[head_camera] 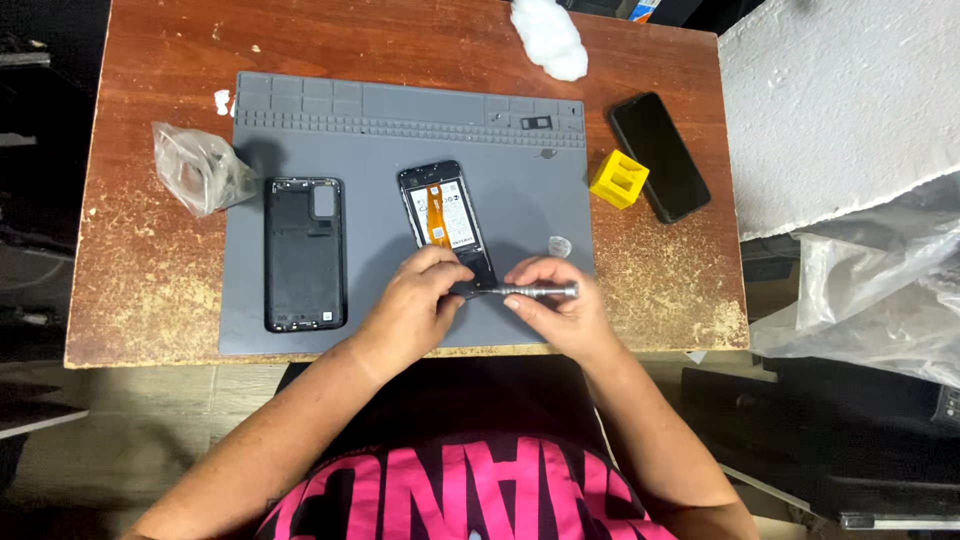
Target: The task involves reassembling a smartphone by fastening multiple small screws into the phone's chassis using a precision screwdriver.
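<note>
An opened phone (pixel 443 213) lies face down on the grey work mat (pixel 400 140), its battery and an orange flex cable showing. My left hand (pixel 418 300) pinches the phone's near end. My right hand (pixel 555 300) grips a slim metal screwdriver (pixel 535 291), held level, its tip pointing left at the phone's bottom edge. The phone's black back cover (pixel 305 253) rests on the mat to the left, inner side up.
A second black phone (pixel 660 156) and a yellow block (pixel 618 178) sit at the right on the worn wooden table (pixel 150 260). A crumpled clear bag (pixel 198 168) lies left, white wadding (pixel 550 35) at the back. A small silvery disc (pixel 560 244) is on the mat.
</note>
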